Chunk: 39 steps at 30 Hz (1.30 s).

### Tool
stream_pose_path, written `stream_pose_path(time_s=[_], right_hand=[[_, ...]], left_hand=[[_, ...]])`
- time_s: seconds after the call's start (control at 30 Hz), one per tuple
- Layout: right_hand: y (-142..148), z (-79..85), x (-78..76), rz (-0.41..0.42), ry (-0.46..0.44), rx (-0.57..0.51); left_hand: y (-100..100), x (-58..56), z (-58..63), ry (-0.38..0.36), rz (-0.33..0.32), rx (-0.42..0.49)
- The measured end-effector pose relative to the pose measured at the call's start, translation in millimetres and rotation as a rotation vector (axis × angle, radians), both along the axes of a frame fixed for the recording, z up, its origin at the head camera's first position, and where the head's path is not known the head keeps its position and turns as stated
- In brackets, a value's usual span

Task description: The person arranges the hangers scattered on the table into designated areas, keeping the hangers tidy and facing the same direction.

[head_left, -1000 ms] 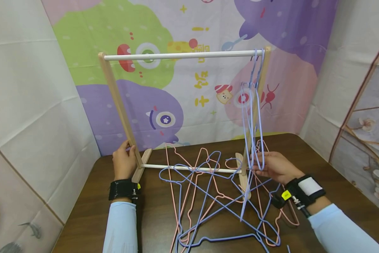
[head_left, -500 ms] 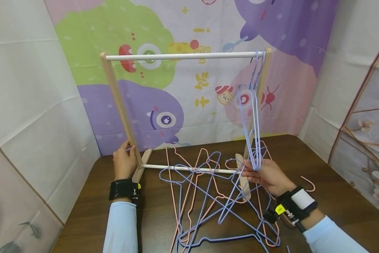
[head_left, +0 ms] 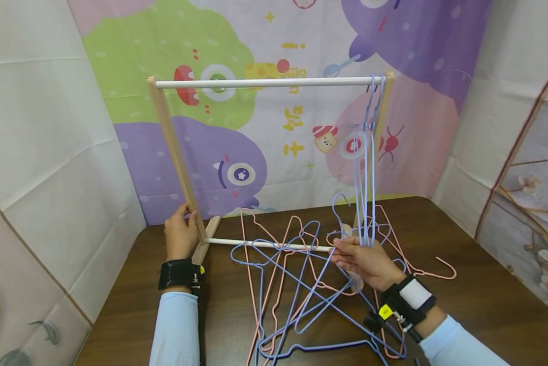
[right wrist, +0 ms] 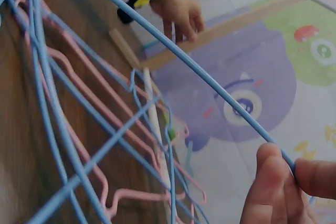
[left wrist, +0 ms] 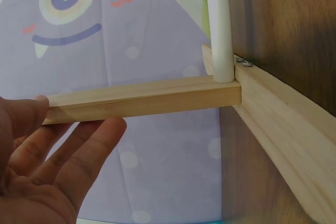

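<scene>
Left hand (head_left: pixel 181 235) grips the wooden post (head_left: pixel 175 148), right hand (head_left: pixel 367 262) pinches a blue hanger (right wrist: pixel 210 81); 2 hangers (head_left: pixel 373 165) hang on the rail (head_left: pixel 264 83), a tangled pile (head_left: pixel 328 345) lies unhung.

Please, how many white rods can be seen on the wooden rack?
2: the upper rod spans the top of the rack; the lower rod runs near the table, partly hidden by hangers and the right hand.

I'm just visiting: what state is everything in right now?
Rack: standing upright
Hanging blue hangers: hooked on the top rail, right end
Loose hangers: pink and blue, overlapping on the table
Held blue hanger: pinched, tilted
Left grip: holding the rack's left post
Right grip: pinching the held hanger
</scene>
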State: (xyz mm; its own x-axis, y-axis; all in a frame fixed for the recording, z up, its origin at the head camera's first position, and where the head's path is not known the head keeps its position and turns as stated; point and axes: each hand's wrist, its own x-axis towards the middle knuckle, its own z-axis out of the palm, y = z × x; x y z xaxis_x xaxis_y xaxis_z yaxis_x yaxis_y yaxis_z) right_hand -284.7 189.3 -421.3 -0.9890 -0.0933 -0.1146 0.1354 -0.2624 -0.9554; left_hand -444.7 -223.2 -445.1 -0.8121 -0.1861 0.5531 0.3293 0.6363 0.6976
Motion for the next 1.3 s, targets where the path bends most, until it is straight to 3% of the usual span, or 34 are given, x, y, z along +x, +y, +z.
stream_pose_path(time_s=[0.27,0.53,0.77,1.0,1.3], right_hand=[[-32,21.2,9.6,0.026,-0.024,-0.095],[-72,45.3,23.1,0.056,-0.011,-0.124],[-84,57.0,29.9,0.096,-0.007,-0.163],[-99,73.4,34.5,0.138,0.025,-0.136],[-119,90.3,40.9,0.046,0.097,-0.094]], left_hand=[[1,0.5,0.7,-0.004,0.001,0.008],[-1,-0.6,-0.2,-0.021,0.006,0.005],[1,1.4,0.7,-0.019,0.003,-0.003],[1,4.3,2.5,-0.026,0.011,-0.002],[3,4.5,2.9,-0.036,-0.003,0.001]])
